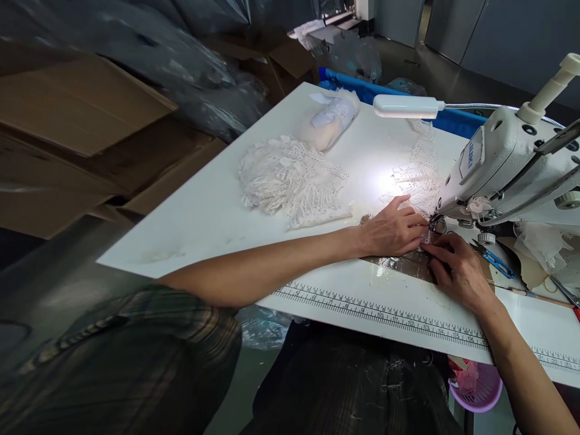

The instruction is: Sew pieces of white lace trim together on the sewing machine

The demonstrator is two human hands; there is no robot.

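Observation:
White lace (419, 181) lies under the needle area of a white sewing machine (489, 160). My left hand (394, 228) rests flat on the lace just left of the presser foot, its fingers spread. Close to the foot's near side, my right hand (457, 266) has its thumb and index finger near the lace edge; whether they pinch it is too small to tell. A heap of white lace (290, 178) sits on the table to the left, with a wrapped pale roll (333, 119) behind it.
The white table (203, 223) has a printed ruler along its front edge. Blue snips (498, 264), a pencil and scraps lie at the right. A lamp (408, 107) shines over the lace. Cardboard boxes (77, 103) stand left; a purple basket (480, 389) is below.

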